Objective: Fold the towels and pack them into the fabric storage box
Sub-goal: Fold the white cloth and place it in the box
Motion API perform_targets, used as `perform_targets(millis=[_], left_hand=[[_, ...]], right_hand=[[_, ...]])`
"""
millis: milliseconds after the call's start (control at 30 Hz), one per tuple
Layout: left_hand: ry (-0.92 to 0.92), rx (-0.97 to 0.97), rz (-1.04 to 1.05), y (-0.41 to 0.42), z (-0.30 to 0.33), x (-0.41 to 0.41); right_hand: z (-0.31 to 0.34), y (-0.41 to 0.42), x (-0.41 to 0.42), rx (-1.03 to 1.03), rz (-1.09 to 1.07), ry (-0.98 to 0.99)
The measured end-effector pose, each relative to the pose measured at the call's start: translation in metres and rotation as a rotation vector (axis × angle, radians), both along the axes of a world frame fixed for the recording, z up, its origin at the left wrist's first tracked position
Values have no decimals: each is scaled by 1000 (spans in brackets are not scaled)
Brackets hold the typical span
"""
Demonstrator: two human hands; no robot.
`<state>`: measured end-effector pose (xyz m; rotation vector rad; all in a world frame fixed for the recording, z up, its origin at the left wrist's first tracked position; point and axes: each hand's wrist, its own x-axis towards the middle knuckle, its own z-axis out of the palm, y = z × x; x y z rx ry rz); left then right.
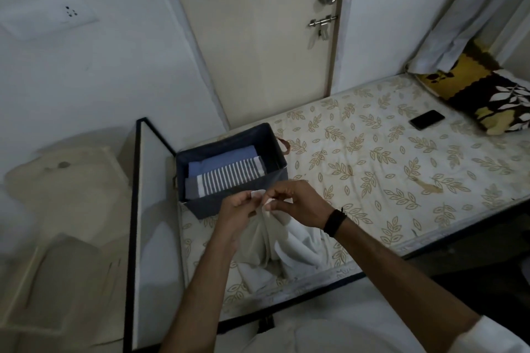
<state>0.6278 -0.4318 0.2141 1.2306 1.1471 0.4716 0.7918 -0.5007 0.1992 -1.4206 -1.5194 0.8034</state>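
Observation:
A dark blue fabric storage box (269, 139) stands on the bed near its left end. Inside lie a folded plain blue towel (226, 159) and a blue-and-white striped towel (229, 176). Just in front of the box, a white towel (286, 249) hangs bunched down onto the mattress. My left hand (239, 212) pinches one of its top corners. My right hand (298, 203) pinches the neighbouring corner right beside it, with the two hands almost touching.
The bed (387, 169) has a leaf-print sheet, a white footboard panel (152, 223) on the left and a dark frame edge along the front. A black phone (426, 119) and a patterned pillow (487, 97) lie at the far right. A closed door (258, 37) stands behind.

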Motion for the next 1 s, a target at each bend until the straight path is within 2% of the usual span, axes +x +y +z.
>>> perform_targets(millis=[267, 600, 1000], left_hand=[[-37, 4, -62, -9, 4, 3], [-74, -36, -49, -10, 1, 13], [10, 18, -175, -2, -4, 9]], right_hand=[[-4, 1, 2, 46, -61, -5], [-2, 0, 7, -5, -137, 119], [-4, 5, 11, -12, -194, 7]])
